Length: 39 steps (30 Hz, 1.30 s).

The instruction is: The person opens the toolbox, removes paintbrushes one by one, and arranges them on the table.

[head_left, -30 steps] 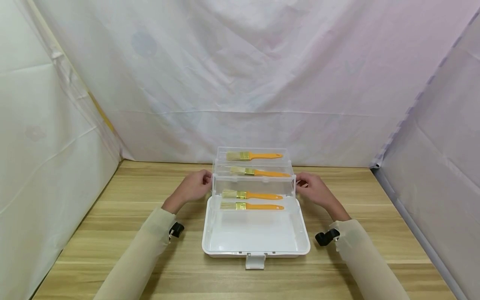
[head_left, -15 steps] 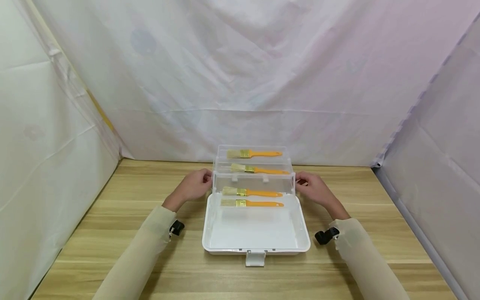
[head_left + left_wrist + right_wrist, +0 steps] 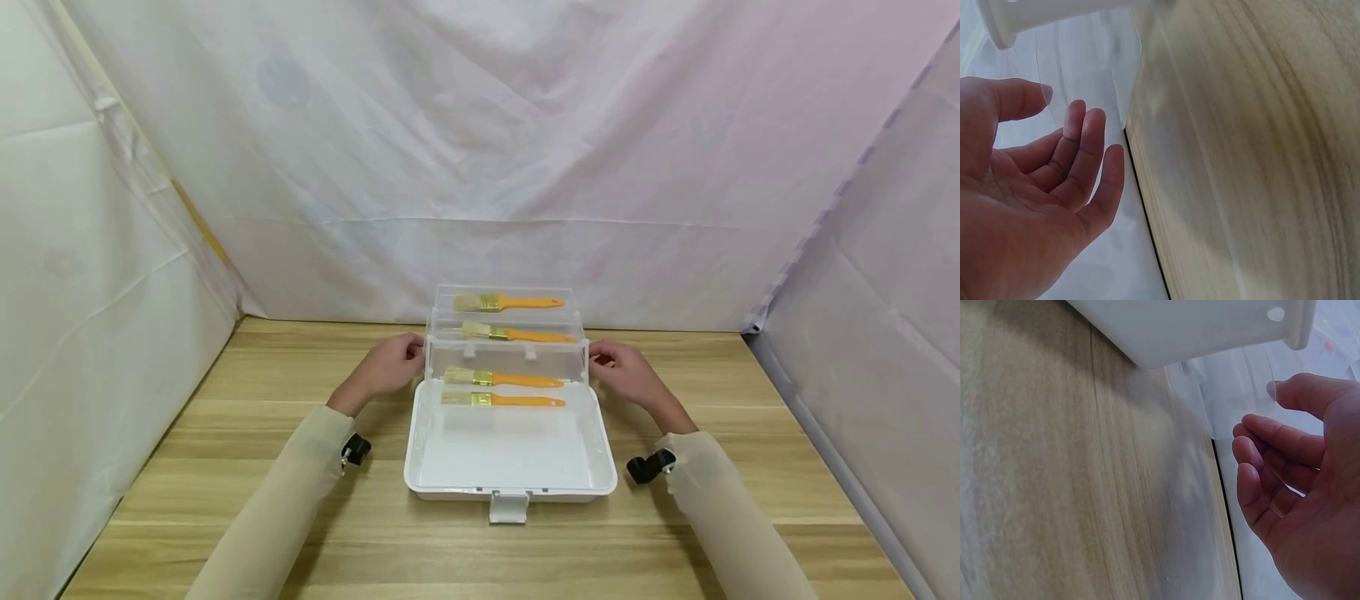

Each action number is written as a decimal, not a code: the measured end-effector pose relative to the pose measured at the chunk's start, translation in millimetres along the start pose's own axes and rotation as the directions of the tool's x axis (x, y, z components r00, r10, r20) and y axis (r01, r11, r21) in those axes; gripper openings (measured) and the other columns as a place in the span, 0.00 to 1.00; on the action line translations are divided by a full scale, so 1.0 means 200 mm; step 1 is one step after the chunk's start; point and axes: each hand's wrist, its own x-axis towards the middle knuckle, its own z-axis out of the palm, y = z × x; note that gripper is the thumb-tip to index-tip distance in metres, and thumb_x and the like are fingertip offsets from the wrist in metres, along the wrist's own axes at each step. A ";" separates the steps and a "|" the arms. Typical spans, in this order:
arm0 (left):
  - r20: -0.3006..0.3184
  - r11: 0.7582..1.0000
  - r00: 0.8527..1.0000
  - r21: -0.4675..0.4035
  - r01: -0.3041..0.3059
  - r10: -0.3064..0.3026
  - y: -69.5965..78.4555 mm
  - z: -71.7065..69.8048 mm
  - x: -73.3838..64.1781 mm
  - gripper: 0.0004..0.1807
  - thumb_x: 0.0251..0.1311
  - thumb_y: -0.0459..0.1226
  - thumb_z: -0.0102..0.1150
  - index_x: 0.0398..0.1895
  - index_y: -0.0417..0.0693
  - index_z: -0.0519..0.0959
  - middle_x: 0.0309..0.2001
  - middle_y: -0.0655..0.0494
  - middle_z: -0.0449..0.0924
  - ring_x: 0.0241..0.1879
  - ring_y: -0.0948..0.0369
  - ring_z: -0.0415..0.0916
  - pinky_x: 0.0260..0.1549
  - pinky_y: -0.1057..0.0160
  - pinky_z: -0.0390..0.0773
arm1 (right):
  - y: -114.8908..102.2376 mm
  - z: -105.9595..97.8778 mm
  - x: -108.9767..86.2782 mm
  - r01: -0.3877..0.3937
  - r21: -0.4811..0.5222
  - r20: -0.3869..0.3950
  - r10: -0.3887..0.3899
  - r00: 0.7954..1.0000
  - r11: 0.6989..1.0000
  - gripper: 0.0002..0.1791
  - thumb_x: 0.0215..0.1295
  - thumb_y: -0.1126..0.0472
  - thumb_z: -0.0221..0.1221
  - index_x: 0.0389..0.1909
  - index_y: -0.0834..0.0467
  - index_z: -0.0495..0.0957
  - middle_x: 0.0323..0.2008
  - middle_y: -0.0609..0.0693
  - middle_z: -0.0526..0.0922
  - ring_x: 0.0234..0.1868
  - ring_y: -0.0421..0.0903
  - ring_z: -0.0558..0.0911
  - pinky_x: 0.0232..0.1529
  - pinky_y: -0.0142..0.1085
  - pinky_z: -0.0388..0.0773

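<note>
We are seeing a white box (image 3: 510, 450) standing on the wooden table (image 3: 225, 433), in the middle, with its latch (image 3: 509, 507) hanging at the near side. Behind its base, a clear plastic section (image 3: 525, 358) is rising. Two paintbrushes with orange handles are lying in this section, the upper brush (image 3: 528, 303) above the second brush (image 3: 536, 336). The third brush (image 3: 525, 381) and the fourth brush (image 3: 525, 401) are showing lower, over the back of the base; we are not being able to tell which surface is bearing them.

The left hand (image 3: 386, 364) and the right hand (image 3: 625, 372) are flanking the clear section. In both wrist views, the fingers are bending and the thumb is standing apart from them, its tip being at a clear edge; whether they are pinching the plastic, we cannot tell.
</note>
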 end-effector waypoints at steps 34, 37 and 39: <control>-0.099 0.970 0.995 -0.238 -0.043 0.020 0.00 0.05 -0.35 0.15 0.82 0.37 0.60 0.62 0.39 0.85 0.52 0.49 0.90 0.51 0.50 0.86 0.54 0.45 0.86 | -0.03 0.01 -0.26 -0.094 0.120 -0.066 0.102 0.993 0.988 0.16 0.85 0.54 0.61 0.62 0.59 0.86 0.56 0.55 0.89 0.50 0.50 0.84 0.47 0.37 0.81; -0.094 0.966 0.995 -0.253 -0.047 0.024 0.01 0.06 -0.36 0.13 0.80 0.35 0.61 0.61 0.40 0.86 0.52 0.50 0.89 0.52 0.50 0.86 0.55 0.46 0.86 | -0.07 0.00 -0.27 -0.085 0.117 -0.096 0.096 0.991 0.989 0.17 0.85 0.54 0.61 0.63 0.60 0.84 0.55 0.56 0.88 0.49 0.51 0.84 0.46 0.35 0.82; -0.097 0.965 0.995 -0.258 -0.052 0.027 0.02 0.06 -0.36 0.13 0.79 0.34 0.62 0.60 0.41 0.86 0.52 0.50 0.90 0.51 0.51 0.86 0.55 0.46 0.86 | -0.10 -0.01 -0.26 -0.073 0.128 -0.123 0.089 0.988 0.989 0.16 0.85 0.55 0.61 0.62 0.62 0.84 0.54 0.57 0.88 0.48 0.51 0.85 0.45 0.34 0.83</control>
